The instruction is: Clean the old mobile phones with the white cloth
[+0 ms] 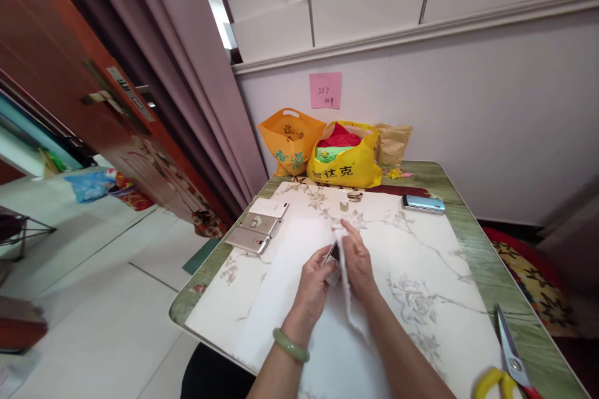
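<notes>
My left hand (312, 290), with a green bangle (291, 345) at its wrist, is closed on a small keypad phone (332, 274). A dark screen and a grey, key-covered part of it show between the hands; the rest is hidden by my fingers. In my right hand (359, 265) is a white cloth (345, 280), pinched along its upper edge and hanging toward me beside the phone. I cannot tell whether the cloth touches it. Under both hands lies a plain white sheet (281, 299).
Several phones (253, 234) lie side by side at the table's left. A blue phone (423, 204) is at the right, scissors (512, 355) near the front right edge. An orange bag (290, 137), a yellow bag (346, 162) and a brown paper bag (393, 143) stand against the wall.
</notes>
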`<state>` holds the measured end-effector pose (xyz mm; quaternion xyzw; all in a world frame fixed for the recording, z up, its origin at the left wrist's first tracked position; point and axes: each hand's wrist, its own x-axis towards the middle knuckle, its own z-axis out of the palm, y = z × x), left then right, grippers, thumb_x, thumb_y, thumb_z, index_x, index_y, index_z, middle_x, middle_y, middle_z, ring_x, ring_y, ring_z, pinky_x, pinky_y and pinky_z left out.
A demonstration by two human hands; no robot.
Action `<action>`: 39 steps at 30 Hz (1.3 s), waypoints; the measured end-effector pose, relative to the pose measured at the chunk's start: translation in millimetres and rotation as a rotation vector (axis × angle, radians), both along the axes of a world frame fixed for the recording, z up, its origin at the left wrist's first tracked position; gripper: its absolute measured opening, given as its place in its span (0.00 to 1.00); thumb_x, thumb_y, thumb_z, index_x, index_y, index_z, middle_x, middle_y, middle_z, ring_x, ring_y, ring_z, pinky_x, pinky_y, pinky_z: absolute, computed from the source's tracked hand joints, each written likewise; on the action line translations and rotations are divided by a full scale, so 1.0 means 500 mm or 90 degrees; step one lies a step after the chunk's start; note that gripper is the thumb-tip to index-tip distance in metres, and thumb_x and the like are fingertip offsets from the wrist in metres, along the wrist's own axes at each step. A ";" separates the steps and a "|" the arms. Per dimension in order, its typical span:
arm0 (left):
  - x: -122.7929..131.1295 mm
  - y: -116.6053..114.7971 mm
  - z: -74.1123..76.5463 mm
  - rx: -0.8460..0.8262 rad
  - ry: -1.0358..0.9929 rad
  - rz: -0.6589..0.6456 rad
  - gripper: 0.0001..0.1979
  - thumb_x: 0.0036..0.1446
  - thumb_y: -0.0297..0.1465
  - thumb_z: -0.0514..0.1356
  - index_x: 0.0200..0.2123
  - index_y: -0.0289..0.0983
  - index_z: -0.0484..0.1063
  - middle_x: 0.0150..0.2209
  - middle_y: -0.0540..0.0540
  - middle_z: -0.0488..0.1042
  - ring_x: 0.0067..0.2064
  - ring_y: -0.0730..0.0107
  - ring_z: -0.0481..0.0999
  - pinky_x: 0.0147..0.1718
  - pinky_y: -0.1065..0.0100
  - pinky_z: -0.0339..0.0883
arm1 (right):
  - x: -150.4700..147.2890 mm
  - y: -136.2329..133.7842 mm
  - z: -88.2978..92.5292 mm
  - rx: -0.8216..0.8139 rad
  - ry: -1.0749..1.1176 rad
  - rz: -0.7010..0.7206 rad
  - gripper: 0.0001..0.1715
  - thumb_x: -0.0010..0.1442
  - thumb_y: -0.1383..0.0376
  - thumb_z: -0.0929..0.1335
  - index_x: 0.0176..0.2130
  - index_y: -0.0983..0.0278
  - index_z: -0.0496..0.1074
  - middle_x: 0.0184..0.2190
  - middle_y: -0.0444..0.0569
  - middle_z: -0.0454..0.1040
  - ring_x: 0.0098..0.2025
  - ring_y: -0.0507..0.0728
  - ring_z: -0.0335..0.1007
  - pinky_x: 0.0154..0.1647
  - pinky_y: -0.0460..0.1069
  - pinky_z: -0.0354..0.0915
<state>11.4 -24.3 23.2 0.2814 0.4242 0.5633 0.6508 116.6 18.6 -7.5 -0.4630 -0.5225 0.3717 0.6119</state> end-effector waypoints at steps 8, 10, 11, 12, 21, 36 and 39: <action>-0.007 -0.003 -0.017 0.017 -0.073 -0.018 0.15 0.45 0.25 0.65 0.40 0.33 0.76 0.35 0.44 0.78 0.34 0.70 0.75 0.33 0.72 0.65 | -0.007 -0.009 0.008 -0.100 -0.147 -0.135 0.43 0.46 0.48 0.72 0.55 0.65 0.63 0.48 0.55 0.72 0.47 0.63 0.68 0.47 0.54 0.63; -0.009 -0.002 -0.025 -0.018 -0.098 -0.010 0.18 0.44 0.26 0.66 0.42 0.33 0.75 0.34 0.43 0.78 0.33 0.69 0.75 0.32 0.71 0.66 | -0.001 -0.008 0.005 -0.133 -0.128 -0.112 0.27 0.52 0.47 0.68 0.42 0.64 0.70 0.33 0.47 0.74 0.34 0.58 0.68 0.38 0.50 0.63; -0.009 -0.001 -0.029 -0.036 -0.108 -0.004 0.19 0.44 0.27 0.66 0.43 0.32 0.75 0.34 0.43 0.78 0.32 0.69 0.75 0.31 0.71 0.66 | 0.003 -0.006 0.003 -0.136 -0.122 -0.109 0.23 0.56 0.46 0.66 0.37 0.63 0.70 0.27 0.44 0.72 0.30 0.56 0.66 0.34 0.49 0.62; -0.009 0.000 -0.033 -0.051 -0.114 0.002 0.20 0.45 0.27 0.66 0.44 0.32 0.75 0.34 0.43 0.78 0.32 0.69 0.75 0.30 0.71 0.66 | 0.006 -0.004 0.001 -0.136 -0.116 -0.118 0.22 0.58 0.47 0.64 0.32 0.63 0.69 0.24 0.42 0.70 0.27 0.54 0.63 0.32 0.48 0.60; 0.009 0.011 -0.046 -0.109 -0.270 0.063 0.17 0.57 0.37 0.61 0.46 0.33 0.74 0.45 0.41 0.78 0.45 0.63 0.76 0.47 0.64 0.69 | -0.006 -0.007 -0.015 -0.092 -0.308 -0.143 0.33 0.60 0.45 0.61 0.53 0.66 0.66 0.48 0.57 0.72 0.48 0.63 0.67 0.49 0.55 0.60; -0.012 0.004 -0.047 -0.099 -0.360 0.025 0.27 0.59 0.48 0.53 0.49 0.31 0.71 0.46 0.37 0.77 0.51 0.54 0.74 0.54 0.56 0.63 | -0.011 -0.018 -0.042 -0.003 -0.490 -0.263 0.41 0.57 0.43 0.64 0.59 0.67 0.61 0.63 0.64 0.54 0.65 0.71 0.44 0.60 0.69 0.39; -0.014 0.005 -0.050 -0.102 -0.378 0.034 0.27 0.60 0.48 0.52 0.49 0.31 0.72 0.45 0.36 0.77 0.49 0.54 0.75 0.52 0.55 0.65 | -0.016 -0.028 -0.026 0.071 -0.514 -0.203 0.21 0.59 0.50 0.66 0.45 0.60 0.73 0.55 0.56 0.66 0.57 0.66 0.57 0.56 0.61 0.49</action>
